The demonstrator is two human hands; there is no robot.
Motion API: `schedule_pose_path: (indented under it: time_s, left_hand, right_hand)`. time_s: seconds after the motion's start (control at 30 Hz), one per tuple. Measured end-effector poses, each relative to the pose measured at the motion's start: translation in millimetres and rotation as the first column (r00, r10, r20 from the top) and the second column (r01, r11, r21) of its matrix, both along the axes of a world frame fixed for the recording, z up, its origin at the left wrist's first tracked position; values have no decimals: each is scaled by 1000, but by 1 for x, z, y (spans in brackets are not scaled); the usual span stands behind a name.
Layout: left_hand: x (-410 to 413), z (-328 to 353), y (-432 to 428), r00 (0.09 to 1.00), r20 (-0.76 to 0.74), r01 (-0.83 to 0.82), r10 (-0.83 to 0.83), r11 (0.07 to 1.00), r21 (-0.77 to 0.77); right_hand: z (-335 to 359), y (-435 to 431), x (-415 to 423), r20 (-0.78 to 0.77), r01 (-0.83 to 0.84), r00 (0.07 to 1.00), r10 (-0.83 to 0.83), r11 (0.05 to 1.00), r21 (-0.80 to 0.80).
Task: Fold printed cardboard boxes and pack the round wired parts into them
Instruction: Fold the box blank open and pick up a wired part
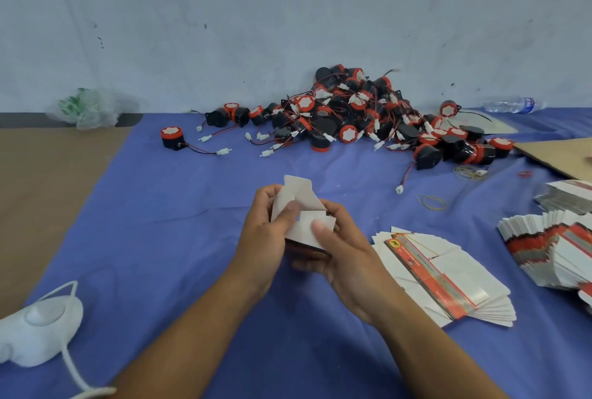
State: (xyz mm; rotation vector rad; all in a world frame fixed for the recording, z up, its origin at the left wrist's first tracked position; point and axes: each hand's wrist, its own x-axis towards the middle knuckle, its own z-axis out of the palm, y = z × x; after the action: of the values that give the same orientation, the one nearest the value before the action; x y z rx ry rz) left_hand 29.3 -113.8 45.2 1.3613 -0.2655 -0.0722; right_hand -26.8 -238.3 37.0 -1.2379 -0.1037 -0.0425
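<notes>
1. The hands were together at the centre of the frame, both gripping one partly folded cardboard box [302,222]. The left hand [264,225] curled round its left side with the thumb on a white flap. The right hand [342,251] cupped it from below and from the right, thumb on the lower flap.
2. The box was held above the surface [48,190], its white inner flaps facing the camera and one flap standing up at the top. A dark printed strip showed along its lower edge.
3. The round wired parts [368,116] lay heaped at the upper centre-right of the frame, against the wall. They had black bodies, red rings and white faces, with red-and-black wires and white connectors tangled among them.
4. A single part [171,139] sat apart, left of the heap.
5. A fanned stack of flat box blanks [448,283] lay just right of the right hand, with a red printed one on top. More stacks of blanks [551,248] lay at the right edge.
6. Rubber bands [431,202] lay between the heap and the blanks.
7. A blue cloth [160,238] covered most of the surface.
8. A white face mask [38,325] lay at the lower left and a crumpled plastic bag [86,108] at the upper left. A water bottle [512,104] lay on its side at the upper right, with a brown cardboard sheet [557,155] below it at the right edge.
</notes>
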Motion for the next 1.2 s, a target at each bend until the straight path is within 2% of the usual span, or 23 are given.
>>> schedule_pose_path:
  time_s: [0.03,0.1,0.2,0.3,0.37,0.4,0.43,0.53,0.6,0.77,0.83,0.9,1.0,1.07,1.13,1.2]
  left_hand:
    - [1,0,0,999,-40,19,-21,999,-41]
    - [-3,1,-1,997,-23,74,-76,995,-60]
    - [-15,-2,-4,983,143,102,-114,990,94]
    - [-24,-7,-9,886,449,-55,-117,935,351]
    - [-23,-12,-9,832,553,-224,-26,898,379]
    - [-21,-13,-7,838,543,-291,51,883,367]
    - [-19,-13,-6,853,509,-332,114,872,360]
    - [-17,-14,-5,879,464,-315,107,861,398]
    - [-21,-13,-7,880,468,-296,86,869,397]
    - [-22,-4,-7,855,430,-393,290,903,173]
    - [-24,-5,-7,828,480,-420,290,888,187]
    - [-28,-9,-8,851,478,-377,215,885,272]
    - [-25,-9,-4,919,395,-127,-13,937,327]
    - [-22,-7,2,902,398,-11,-164,915,403]
    - [-21,-7,2,890,402,-19,-214,864,503]
    - [-22,-6,-1,915,357,-44,-191,830,556]
  right_hand:
    - [-3,1,0,18,38,999,-37,998,-50]
    - [-4,1,2,20,138,990,-137,984,-114]
    - [-4,-3,4,-17,274,959,-282,942,-192]
    - [-3,-8,4,-60,307,948,-313,948,-88]
    - [1,-4,3,-107,217,973,-205,969,119]
    - [2,0,2,-114,168,983,-147,964,204]
    - [2,4,0,-117,145,986,-122,965,220]
    - [2,17,-3,-118,225,968,-221,974,24]
    - [3,18,-4,-109,273,957,-270,962,14]
    - [7,8,-3,-162,180,977,-139,944,275]
    - [7,10,-3,-163,168,979,-120,931,324]
    - [7,9,-3,-154,187,978,-144,928,323]
    - [7,1,-1,-130,208,975,-179,945,254]
    - [6,-3,-1,-114,185,978,-172,976,114]
    - [3,-4,-3,-85,148,984,-157,984,-101]
    - [3,-5,-4,-52,146,984,-169,944,-297]
